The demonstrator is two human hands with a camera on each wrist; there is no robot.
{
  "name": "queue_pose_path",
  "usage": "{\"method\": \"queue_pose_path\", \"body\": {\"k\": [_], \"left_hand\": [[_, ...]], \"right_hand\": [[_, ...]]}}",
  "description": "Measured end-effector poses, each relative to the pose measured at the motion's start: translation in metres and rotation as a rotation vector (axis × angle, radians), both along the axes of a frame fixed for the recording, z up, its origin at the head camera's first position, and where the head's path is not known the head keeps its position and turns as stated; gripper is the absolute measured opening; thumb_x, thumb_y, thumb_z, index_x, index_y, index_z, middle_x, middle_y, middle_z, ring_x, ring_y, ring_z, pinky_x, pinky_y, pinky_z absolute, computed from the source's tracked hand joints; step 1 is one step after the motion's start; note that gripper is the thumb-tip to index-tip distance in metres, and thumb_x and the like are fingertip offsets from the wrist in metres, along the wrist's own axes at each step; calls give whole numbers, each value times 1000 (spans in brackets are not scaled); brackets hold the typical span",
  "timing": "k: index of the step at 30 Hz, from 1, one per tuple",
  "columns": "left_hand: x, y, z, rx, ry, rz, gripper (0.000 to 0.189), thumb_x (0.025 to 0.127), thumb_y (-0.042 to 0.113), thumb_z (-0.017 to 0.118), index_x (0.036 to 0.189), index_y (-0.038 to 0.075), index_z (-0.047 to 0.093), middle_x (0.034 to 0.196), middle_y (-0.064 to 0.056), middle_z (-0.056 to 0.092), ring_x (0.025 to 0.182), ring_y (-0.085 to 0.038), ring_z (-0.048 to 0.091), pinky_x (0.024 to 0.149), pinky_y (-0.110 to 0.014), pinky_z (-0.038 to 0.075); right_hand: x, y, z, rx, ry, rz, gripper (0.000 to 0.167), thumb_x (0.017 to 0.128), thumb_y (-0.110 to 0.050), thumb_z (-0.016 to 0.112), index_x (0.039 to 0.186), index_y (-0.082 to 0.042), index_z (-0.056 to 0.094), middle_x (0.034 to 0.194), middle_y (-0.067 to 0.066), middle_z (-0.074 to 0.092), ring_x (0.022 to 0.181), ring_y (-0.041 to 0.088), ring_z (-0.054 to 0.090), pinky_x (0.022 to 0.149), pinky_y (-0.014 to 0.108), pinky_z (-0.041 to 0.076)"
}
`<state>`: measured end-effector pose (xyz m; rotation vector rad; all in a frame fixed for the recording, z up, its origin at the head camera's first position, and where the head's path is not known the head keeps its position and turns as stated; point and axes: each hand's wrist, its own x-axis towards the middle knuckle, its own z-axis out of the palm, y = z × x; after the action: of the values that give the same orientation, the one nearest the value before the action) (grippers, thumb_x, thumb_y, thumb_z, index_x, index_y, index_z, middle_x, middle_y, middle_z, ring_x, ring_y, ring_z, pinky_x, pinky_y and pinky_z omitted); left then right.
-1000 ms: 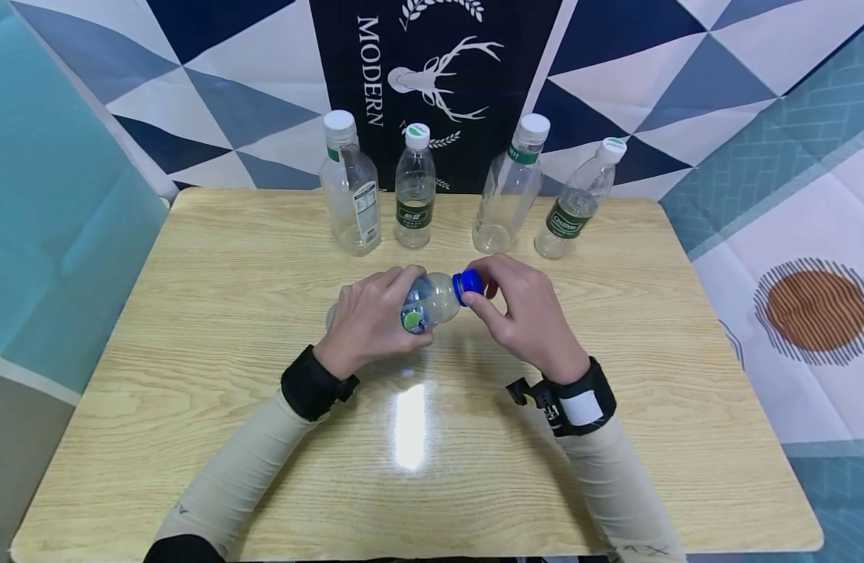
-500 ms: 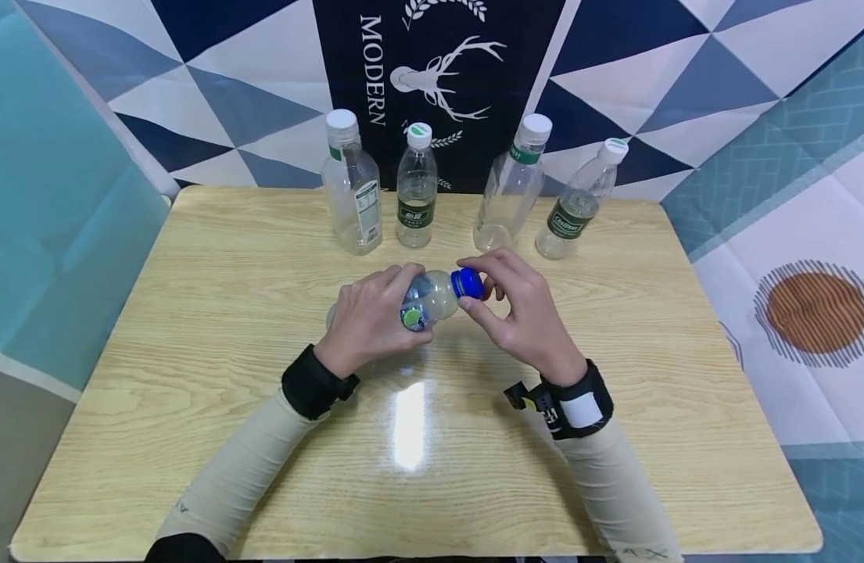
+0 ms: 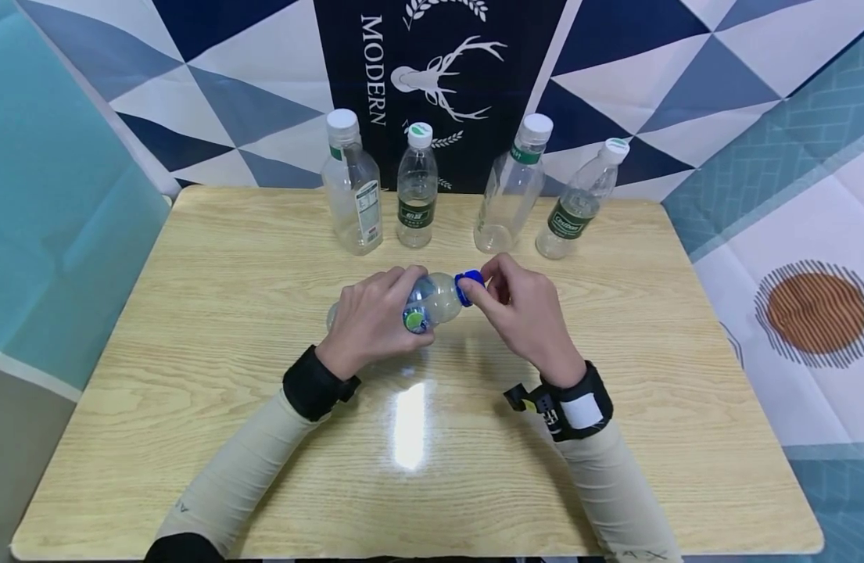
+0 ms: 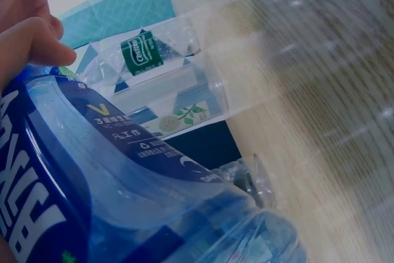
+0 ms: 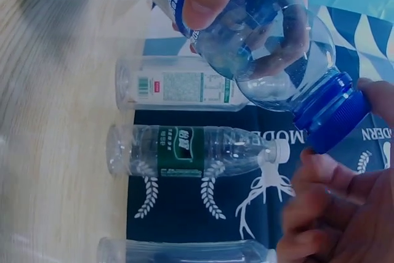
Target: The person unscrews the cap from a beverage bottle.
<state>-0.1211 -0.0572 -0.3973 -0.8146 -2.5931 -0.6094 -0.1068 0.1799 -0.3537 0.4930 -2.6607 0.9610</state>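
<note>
Head view: left hand grips a clear, blue-labelled plastic bottle, right hand pinches its round blue plastic cap, still on!

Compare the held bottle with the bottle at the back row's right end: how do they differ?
The held bottle is tilted sideways, gripped by the left hand; the end bottle stands on the table. The held bottle has a blue cap, the end bottle a white one. The held bottle's label is mainly blue, the end bottle's green. Both are see-through.
</note>
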Motion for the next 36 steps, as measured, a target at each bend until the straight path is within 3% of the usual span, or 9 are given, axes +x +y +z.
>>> {"method": "queue_pose_path", "body": {"k": [7, 11, 17, 23, 31, 36], "left_hand": [[1, 0, 1, 0, -18, -1, 76, 64, 49, 88, 126, 17, 59, 98, -4, 70, 75, -19, 67, 56, -37, 58], [1, -1, 1, 9, -25, 6, 75, 64, 48, 89, 126, 16, 60, 96, -4, 70, 74, -19, 67, 56, -37, 58], [0, 0, 1, 14, -60, 12, 76, 65, 50, 88, 127, 17, 60, 100, -5, 72, 76, -19, 68, 57, -36, 58], [0, -1, 0, 21, -56, 30, 76, 65, 49, 89, 127, 18, 59, 101, -5, 72, 77, -20, 69, 58, -37, 59], [1, 0, -3, -8, -25, 22, 77, 64, 50, 90, 126, 18, 59, 99, -4, 71, 76, -19, 68, 56, -37, 58], [-1, 1, -1, -19, -3, 24, 79, 63, 52, 90, 127, 17, 59, 100, -5, 71, 76, -20, 68, 56, -37, 59]], "right_hand": [[0, 3, 3, -4, -69, 71, 33, 99, -36, 68, 113, -6, 66, 79, 2, 64, 68, 15, 53, 58, 27, 42], [-1, 4, 3, -7, -23, 124, 34, 98, -32, 71, 119, -6, 66, 87, 4, 67, 73, 15, 56, 64, 30, 47], [2, 6, 5, 1, 41, 194, 35, 97, -20, 72, 129, -7, 64, 110, 7, 69, 83, 15, 60, 70, 36, 53], [3, 4, 5, -28, 39, 237, 37, 96, -12, 71, 131, -8, 62, 114, 8, 65, 83, 14, 57, 71, 27, 48], [3, -1, 1, -103, 40, 192, 24, 99, -16, 69, 120, -6, 68, 106, 5, 67, 77, 12, 57, 66, 22, 47], [-1, -4, 3, -121, 26, 122, 27, 98, -21, 71, 119, -4, 68, 103, 7, 72, 68, 12, 57, 60, 21, 46]]}}
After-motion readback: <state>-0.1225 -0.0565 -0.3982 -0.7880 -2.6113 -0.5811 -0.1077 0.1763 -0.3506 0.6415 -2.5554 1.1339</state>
